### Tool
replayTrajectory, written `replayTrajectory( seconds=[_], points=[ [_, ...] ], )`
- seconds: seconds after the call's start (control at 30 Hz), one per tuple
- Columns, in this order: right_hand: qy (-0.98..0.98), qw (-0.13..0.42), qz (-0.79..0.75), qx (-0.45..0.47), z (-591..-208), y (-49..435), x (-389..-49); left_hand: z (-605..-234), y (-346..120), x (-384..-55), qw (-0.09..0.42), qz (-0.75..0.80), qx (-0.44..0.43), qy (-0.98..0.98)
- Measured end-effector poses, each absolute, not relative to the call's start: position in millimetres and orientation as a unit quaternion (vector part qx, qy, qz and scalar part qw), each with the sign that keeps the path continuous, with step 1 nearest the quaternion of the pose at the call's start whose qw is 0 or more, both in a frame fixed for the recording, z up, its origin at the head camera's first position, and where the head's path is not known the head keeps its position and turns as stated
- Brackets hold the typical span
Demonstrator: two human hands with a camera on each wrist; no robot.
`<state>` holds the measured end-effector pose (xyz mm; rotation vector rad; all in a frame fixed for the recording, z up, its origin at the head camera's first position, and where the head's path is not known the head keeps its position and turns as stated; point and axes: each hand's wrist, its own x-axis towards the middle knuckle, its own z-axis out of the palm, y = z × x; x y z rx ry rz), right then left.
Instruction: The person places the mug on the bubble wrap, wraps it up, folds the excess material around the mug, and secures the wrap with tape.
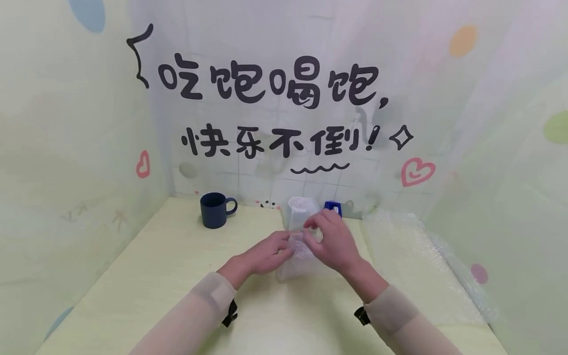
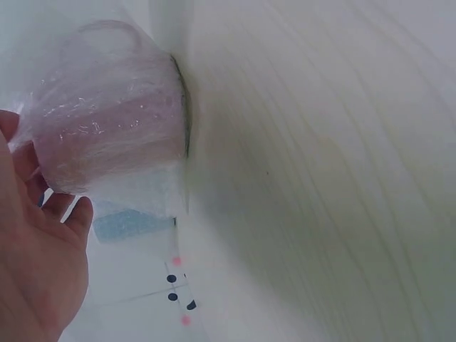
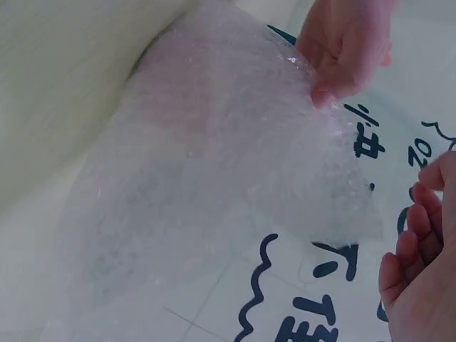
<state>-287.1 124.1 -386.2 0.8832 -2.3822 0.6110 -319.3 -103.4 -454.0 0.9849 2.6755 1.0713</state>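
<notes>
A person in pale sleeves works at a light, wood-grained table (image 1: 133, 271). A pinkish mug (image 2: 114, 117), handle visible through its clear bubble wrap (image 3: 214, 142), stands upright between the two hands, near the middle of the back edge. The left hand (image 1: 266, 254) pinches the wrap at the mug's top, fingers bent around it. The right hand (image 1: 335, 244) is poised over the other side, fingers loosely bent and side by side, thumb apart; I cannot tell whether it touches the wrap. Just behind stands another wrapped item (image 1: 303, 211), with a small blue object (image 1: 333, 208) on its right. A dark blue mug (image 1: 214, 211) sits near the back left corner; a bubble-wrap sheet (image 1: 412, 261) lies along the right edge.
</notes>
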Motion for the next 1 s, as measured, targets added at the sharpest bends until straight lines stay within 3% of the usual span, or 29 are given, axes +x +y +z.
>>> replayTrajectory(
  seconds=[0.1,0.23,0.33,0.6,0.83,1.0],
  points=[
    [-0.882,0.255,0.161,0.361,-389.8,137.7,-282.5,-454.9,-98.2,-321.1,0.027,0.378,0.306,0.873],
    [-0.903,0.159,0.041,0.397,-408.5,144.2,-278.1,-453.7,-92.0,-320.9,0.008,0.4,0.293,0.869],
    [-0.914,0.117,0.005,0.387,-418.9,141.6,-278.6,-450.0,-88.8,-322.1,0.002,0.389,0.303,0.87],
    [-0.927,0.05,0.027,0.372,-417.8,128.5,-297.8,-443.7,-94.6,-321.4,-0.012,0.34,0.327,0.882],
    [-0.927,-0.02,0.115,0.357,-412.5,125.9,-310.1,-442.0,-92.1,-310.1,-0.131,0.254,0.372,0.883],
    [-0.915,-0.059,0.184,0.354,-401.6,139.1,-312.9,-444.1,-88.8,-304.1,-0.113,0.232,0.394,0.882]
  ],
)
